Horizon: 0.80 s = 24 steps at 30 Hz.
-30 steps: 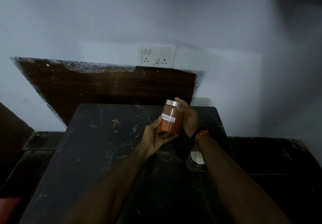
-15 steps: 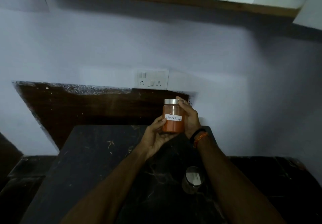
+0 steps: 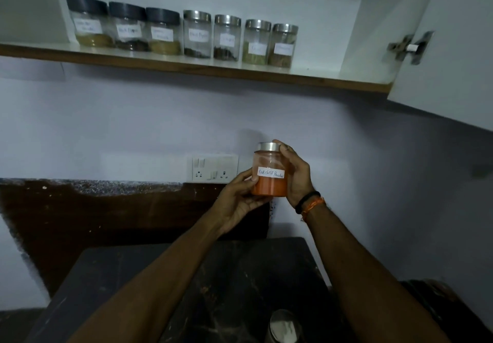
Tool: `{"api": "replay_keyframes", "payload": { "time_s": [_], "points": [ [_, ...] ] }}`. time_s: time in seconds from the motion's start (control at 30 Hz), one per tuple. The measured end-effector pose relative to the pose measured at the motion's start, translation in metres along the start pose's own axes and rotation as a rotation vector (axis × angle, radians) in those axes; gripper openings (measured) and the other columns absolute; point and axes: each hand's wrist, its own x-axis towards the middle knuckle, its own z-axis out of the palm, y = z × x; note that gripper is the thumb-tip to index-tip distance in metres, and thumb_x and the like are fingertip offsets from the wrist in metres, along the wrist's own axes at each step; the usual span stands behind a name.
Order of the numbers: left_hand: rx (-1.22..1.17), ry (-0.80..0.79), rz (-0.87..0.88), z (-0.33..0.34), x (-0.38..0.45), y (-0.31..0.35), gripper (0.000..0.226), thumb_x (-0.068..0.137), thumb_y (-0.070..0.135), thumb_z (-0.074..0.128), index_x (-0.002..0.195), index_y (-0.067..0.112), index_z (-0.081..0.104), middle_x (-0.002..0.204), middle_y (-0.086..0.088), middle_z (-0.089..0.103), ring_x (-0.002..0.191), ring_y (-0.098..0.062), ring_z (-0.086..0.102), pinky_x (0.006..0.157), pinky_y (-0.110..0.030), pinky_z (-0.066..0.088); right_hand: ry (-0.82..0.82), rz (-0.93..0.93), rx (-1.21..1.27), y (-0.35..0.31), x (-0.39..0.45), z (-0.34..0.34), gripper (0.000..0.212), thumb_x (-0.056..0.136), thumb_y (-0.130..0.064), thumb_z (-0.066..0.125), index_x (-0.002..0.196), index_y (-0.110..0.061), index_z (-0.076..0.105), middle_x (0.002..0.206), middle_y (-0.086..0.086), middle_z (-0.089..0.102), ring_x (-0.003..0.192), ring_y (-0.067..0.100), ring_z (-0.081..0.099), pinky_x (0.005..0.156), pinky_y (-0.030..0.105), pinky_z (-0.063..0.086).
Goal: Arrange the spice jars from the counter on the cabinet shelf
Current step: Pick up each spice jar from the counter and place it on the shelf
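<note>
Left hand (image 3: 240, 198): raised, palm cupped, fingers curled under a jar.
Right hand (image 3: 297, 176): upright, fingers wrapped around the jar's side.
Arms: both extended forward.

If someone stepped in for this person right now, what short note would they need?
Left hand: cups the base and side of the steel-lidded glass jar of orange powder labelled Red Chilli Powder.
Right hand: grips its other side and lid.
The jar is upright, below the white cabinet shelf.
Done: seven labelled spice jars stand in a row on the shelf.
Left: set this jar in the free space right of the row; then the steel-lidded jar on the dark counter.
</note>
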Motion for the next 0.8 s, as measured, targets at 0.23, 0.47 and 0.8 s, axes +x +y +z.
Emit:
{"api": "replay_keyframes", "payload": {
  "time_s": [0.23, 0.47, 0.8],
  "points": [
    [0.055, -0.028, 0.058, 0.031, 0.036, 0.037, 0.042, 0.086, 0.015, 0.073, 0.128, 0.014, 0.066, 0.134, -0.02, 0.06, 0.115, -0.041, 0.066, 0.102, -0.058, 0.05, -0.013, -0.114, -0.094, -0.055, 0.02, 0.013, 0.048, 0.085, -0.035, 0.059, 0.127, -0.012, 0.056, 0.121, 0.014, 0.063, 0.105, 0.031, 0.061, 0.098, 0.052, 0.047],
    [0.118, -0.096, 0.081, 0.049, 0.052, 0.059, 0.052, 0.083, 0.018, 0.075, 0.133, 0.016, 0.061, 0.138, -0.018, 0.057, 0.122, -0.042, 0.06, 0.101, -0.055, 0.052, -0.023, -0.207, -0.193, -0.082, 0.032, 0.015, 0.045, 0.091, -0.03, 0.059, 0.131, -0.011, 0.053, 0.129, 0.021, 0.059, 0.112, 0.038, 0.059, 0.1, 0.057, 0.046],
    [0.673, -0.121, 0.202, 0.093, 0.081, 0.131, 0.064, 0.081, 0.05, 0.072, 0.125, 0.004, 0.063, 0.121, -0.011, 0.07, 0.109, -0.029, 0.07, 0.087, -0.042, 0.06, -0.013, -0.318, -0.223, -0.117, 0.04, 0.018, 0.055, 0.084, -0.033, 0.063, 0.134, -0.011, 0.054, 0.121, 0.011, 0.067, 0.103, 0.026, 0.067, 0.084, 0.04, 0.057]
  ]
}}
